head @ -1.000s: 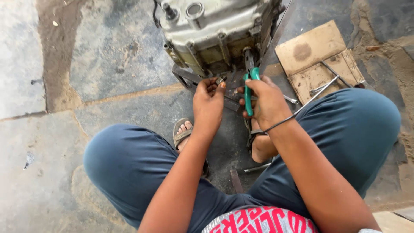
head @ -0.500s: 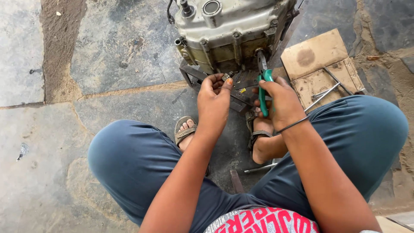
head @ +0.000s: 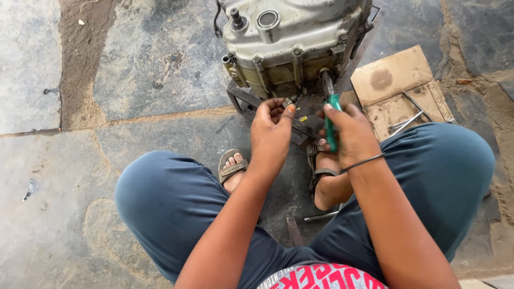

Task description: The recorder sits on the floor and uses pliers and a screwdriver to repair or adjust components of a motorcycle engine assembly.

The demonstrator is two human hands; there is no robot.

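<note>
So the right hand [head: 350,136] grips a green-handled screwdriver [head: 331,120], tip up against the engine case [head: 292,45] sitting on its stand. Left hand [head: 273,131] pinches a small bolt [head: 289,100] just below the case — looks like bolt work, lining it up carefully.

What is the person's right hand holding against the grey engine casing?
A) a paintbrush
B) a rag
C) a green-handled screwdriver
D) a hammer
C: the right hand grips a green-handled screwdriver whose shaft points up at the lower edge of the engine casing, while the left hand pinches a small metal part beside it.
</note>
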